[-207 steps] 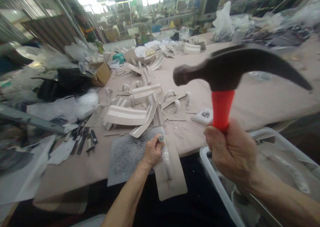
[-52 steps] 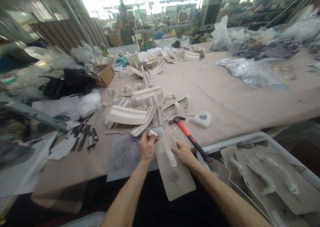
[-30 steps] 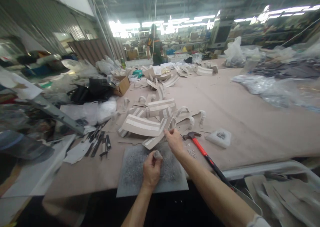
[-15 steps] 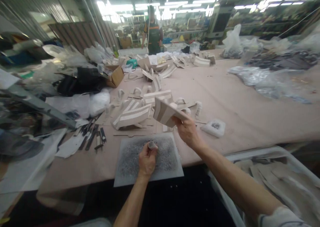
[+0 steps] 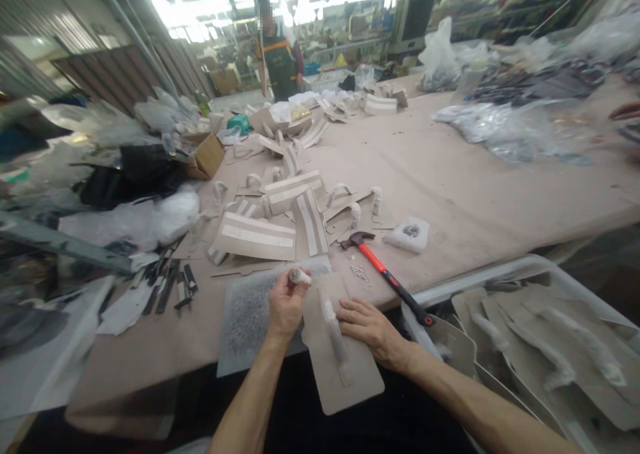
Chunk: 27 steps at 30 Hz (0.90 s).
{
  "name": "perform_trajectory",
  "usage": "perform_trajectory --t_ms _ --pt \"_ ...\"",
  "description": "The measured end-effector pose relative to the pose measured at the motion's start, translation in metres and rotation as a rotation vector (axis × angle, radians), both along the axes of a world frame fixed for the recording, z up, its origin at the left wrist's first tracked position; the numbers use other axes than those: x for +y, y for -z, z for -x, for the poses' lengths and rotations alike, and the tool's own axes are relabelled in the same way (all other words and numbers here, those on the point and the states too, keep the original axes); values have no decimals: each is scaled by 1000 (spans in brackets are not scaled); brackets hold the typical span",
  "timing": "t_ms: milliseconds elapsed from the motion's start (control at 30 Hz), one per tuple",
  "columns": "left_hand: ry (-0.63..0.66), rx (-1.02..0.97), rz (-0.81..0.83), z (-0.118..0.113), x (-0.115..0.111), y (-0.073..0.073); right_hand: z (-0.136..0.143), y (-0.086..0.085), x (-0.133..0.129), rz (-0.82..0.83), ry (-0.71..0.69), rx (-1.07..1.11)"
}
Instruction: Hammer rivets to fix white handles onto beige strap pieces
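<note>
Left hand point(image 5: 284, 313) fingers clamped on a short white cylindrical tool point(image 5: 300, 276); right hand point(image 5: 375, 333) fingers slightly apart, touching a beige rounded-corner panel point(image 5: 319, 357) at the bench point(image 5: 450, 174) edge. Apparently positioning; calls for steady alignment.

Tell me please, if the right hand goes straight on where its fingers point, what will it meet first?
Probably the wrapped handle on the beige panel; the right hand looks very close, but I cannot tell whether it touches.
</note>
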State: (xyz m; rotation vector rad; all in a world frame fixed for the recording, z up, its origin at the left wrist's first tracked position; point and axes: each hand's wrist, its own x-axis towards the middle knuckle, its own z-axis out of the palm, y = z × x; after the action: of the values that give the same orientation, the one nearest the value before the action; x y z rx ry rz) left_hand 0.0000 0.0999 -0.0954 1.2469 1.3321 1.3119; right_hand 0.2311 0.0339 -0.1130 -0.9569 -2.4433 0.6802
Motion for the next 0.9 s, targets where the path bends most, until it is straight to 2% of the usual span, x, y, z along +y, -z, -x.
perform_trajectory --t_ms 133,300,600,667,767,833,900 --pt "151 -4 34 -17 13 1 1 3 -1 -22 22 -22" --pt "203 2 67 -13 15 9 0 5 0 -9 14 14" --pt "269 47 78 -10 15 1 -4 2 0 -54 70 -35" --pt "292 52 82 -10 16 -2 -9 2 2 -104 168 -27" --pt "349 83 89 -8 18 -7 -21 0 9 -168 498 -53" --pt "390 138 63 -7 20 -9 -30 -4 17 -117 734 -155" --pt "424 203 20 -6 21 -11 -37 -10 28 23 861 -259"
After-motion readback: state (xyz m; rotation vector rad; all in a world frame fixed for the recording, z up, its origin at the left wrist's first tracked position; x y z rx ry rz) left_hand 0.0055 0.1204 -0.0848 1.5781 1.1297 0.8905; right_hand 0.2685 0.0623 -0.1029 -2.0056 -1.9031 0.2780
